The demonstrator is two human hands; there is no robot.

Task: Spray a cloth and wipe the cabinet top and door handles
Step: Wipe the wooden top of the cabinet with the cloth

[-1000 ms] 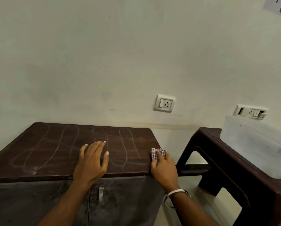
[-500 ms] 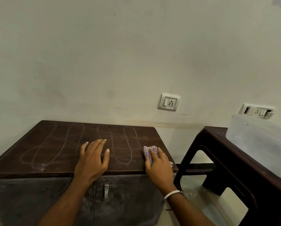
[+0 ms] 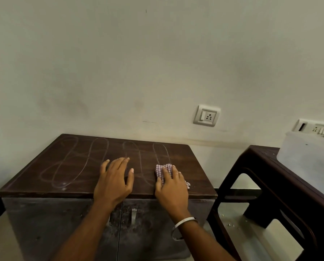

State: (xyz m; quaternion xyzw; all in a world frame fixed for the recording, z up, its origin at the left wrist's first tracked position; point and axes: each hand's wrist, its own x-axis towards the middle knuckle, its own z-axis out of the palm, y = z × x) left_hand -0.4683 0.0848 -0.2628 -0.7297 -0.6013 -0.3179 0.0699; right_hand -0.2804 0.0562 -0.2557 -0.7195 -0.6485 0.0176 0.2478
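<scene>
On the cabinet top (image 3: 50, 172), the right hand (image 3: 171, 187) presses the cloth (image 3: 164, 171) under flat fingers; the left hand (image 3: 113, 182) rests beside it, fingers spread wide.

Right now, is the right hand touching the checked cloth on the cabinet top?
Touching. The head view shows the right hand pressing flat on the checked cloth, with its fingers covering it on the cabinet top.
</scene>
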